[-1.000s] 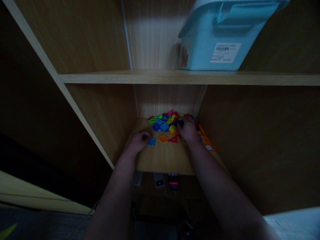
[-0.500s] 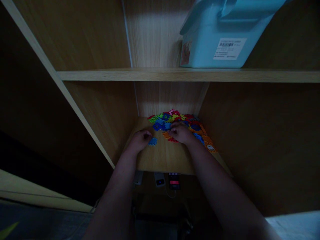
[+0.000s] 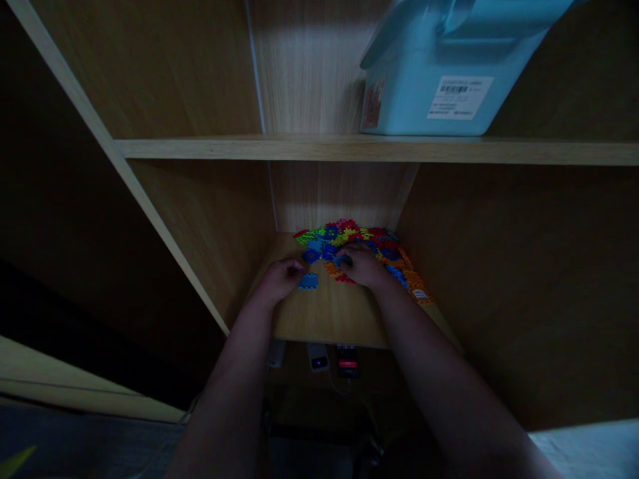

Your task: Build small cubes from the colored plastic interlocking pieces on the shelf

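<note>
A heap of small bright plastic interlocking pieces [image 3: 344, 237], blue, red, green, yellow and orange, lies at the back of a low wooden shelf [image 3: 329, 319]. My left hand [image 3: 280, 278] rests curled on the shelf, its fingertips closed against a single blue piece [image 3: 308, 281]. My right hand [image 3: 362, 264] sits on the front edge of the heap, fingers bent and pinched around a blue piece [image 3: 341, 259]. An orange piece [image 3: 330, 268] lies between the two hands. The light is dim.
A light blue lidded plastic box [image 3: 439, 73] with a barcode label stands on the upper shelf [image 3: 299, 149]. Wooden side walls close in the compartment left and right. Below the shelf edge sit small devices with lit indicators [image 3: 333, 359].
My right hand has drawn back from the right of the heap toward its front middle and closed on a blue piece. My left hand has stayed by the single blue piece.
</note>
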The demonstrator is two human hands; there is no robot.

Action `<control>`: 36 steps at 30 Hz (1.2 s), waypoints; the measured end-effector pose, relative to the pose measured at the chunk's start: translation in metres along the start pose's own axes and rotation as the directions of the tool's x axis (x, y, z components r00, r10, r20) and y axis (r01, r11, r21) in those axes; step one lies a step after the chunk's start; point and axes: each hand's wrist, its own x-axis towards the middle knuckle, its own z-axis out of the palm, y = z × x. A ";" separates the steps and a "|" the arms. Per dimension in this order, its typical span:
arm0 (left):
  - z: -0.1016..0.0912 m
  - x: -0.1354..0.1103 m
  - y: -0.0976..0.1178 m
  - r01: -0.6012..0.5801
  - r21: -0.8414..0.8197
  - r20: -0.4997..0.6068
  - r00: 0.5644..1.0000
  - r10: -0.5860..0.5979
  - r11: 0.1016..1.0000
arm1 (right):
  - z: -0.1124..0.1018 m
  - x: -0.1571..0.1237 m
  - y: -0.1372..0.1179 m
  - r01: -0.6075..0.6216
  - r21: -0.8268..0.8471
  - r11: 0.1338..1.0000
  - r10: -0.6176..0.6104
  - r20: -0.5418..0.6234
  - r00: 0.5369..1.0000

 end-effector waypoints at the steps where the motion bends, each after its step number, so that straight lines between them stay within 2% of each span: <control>1: 0.000 0.000 -0.001 -0.009 0.006 0.001 1.000 0.009 1.000 | -0.001 -0.001 0.001 0.005 -0.008 1.000 -0.005 0.019 1.000; 8: 0.000 0.001 -0.004 -0.033 0.024 0.004 0.999 0.033 0.999 | -0.006 -0.003 0.009 0.064 -0.023 0.998 -0.062 0.101 0.993; 17: -0.005 0.001 -0.010 -0.013 -0.013 0.006 1.000 0.013 1.000 | -0.014 0.000 0.006 0.003 0.042 0.999 -0.006 0.071 0.997; 22: -0.014 -0.003 -0.012 0.001 -0.037 0.134 0.991 0.004 0.999 | -0.019 0.001 -0.001 0.023 0.088 0.996 -0.030 0.080 0.996; 26: -0.017 -0.004 -0.011 -0.058 -0.040 0.232 0.970 0.066 0.998 | -0.021 -0.001 -0.008 0.041 0.102 0.994 -0.050 0.087 0.995; 32: -0.010 0.000 -0.015 -0.140 -0.089 0.225 0.962 0.157 0.986 | -0.021 -0.005 -0.016 0.004 0.113 0.994 -0.030 0.232 0.972; 36: -0.008 0.001 -0.010 -0.166 -0.023 0.171 0.971 0.168 0.986 | -0.022 -0.005 -0.015 0.007 0.081 0.997 -0.027 0.241 0.970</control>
